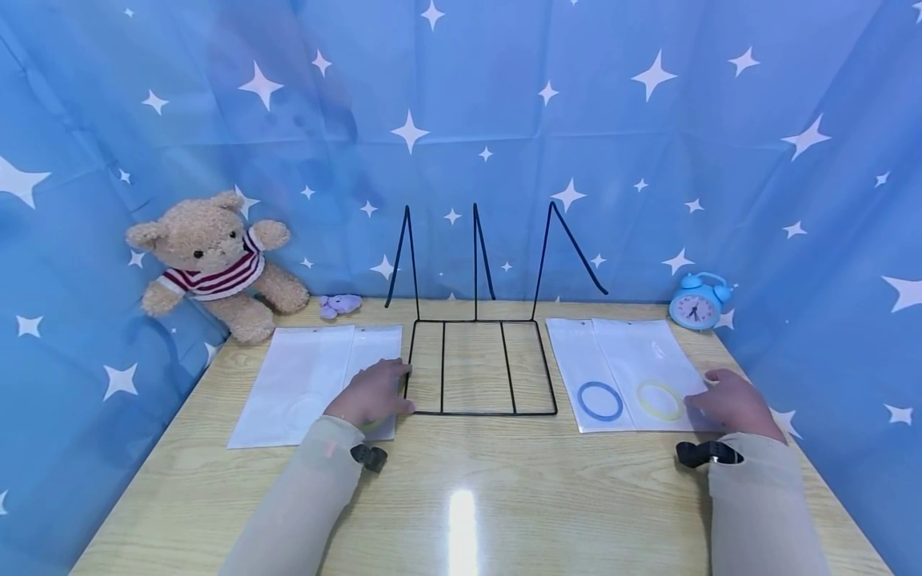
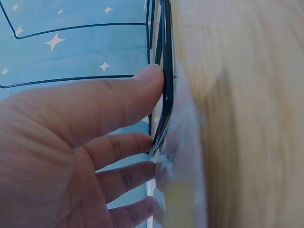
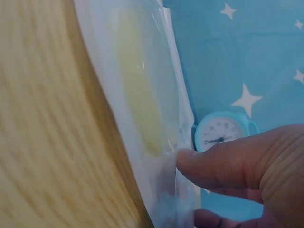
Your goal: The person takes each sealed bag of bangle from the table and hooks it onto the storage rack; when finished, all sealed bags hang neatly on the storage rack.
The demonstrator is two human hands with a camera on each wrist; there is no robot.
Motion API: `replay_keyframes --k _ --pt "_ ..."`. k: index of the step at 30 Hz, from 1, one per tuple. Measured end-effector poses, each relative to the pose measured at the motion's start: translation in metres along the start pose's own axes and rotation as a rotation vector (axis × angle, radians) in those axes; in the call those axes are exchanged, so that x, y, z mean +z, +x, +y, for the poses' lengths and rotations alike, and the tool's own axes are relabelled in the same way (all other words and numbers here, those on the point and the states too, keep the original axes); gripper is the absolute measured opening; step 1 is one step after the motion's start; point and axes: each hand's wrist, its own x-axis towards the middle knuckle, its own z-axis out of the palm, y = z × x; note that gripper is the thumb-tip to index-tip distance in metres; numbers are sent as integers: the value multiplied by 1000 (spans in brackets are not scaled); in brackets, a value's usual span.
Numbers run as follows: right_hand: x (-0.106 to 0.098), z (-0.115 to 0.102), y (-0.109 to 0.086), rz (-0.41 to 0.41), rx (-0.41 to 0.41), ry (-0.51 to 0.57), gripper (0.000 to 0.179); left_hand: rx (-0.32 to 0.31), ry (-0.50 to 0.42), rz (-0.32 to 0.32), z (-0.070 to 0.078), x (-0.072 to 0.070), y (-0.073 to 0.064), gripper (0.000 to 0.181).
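A black wire rack with three upright prongs stands mid-table, its front bar point(image 1: 486, 414) lying along the tabletop. My left hand point(image 1: 374, 392) is at the rack's front left corner, thumb tip against the wire point(image 2: 167, 90) and the other fingers reaching past it. Beneath that hand lie clear bags point(image 1: 306, 360) with a faint white ring and a yellow one, partly hidden. My right hand point(image 1: 738, 406) touches the right edge of other clear bags point(image 1: 623, 352) with its thumb. These contain a blue ring point(image 1: 603, 418) and a yellow ring point(image 1: 663, 418).
A teddy bear point(image 1: 205, 256) in a striped shirt leans against the curtain at the back left. Beside it lies a small purple toy point(image 1: 340, 305). A blue alarm clock point(image 1: 695, 308) stands at the back right. Starry blue curtain point(image 1: 490, 96) borders the table behind and on both sides.
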Motion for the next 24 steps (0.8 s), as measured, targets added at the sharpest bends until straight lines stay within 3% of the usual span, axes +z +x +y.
replay_keyframes --k 6,12,20,24 --pt "1 2 3 21 -28 -23 90 -8 10 -5 1 -1 0 76" --pt "5 0 1 37 -53 44 84 -11 9 -7 3 -2 -1 76" --pt "1 0 1 -43 -91 75 70 -12 1 -6 4 -2 -2 76" --pt "0 1 2 -43 -101 73 63 -14 2 -5 4 -2 -2 76"
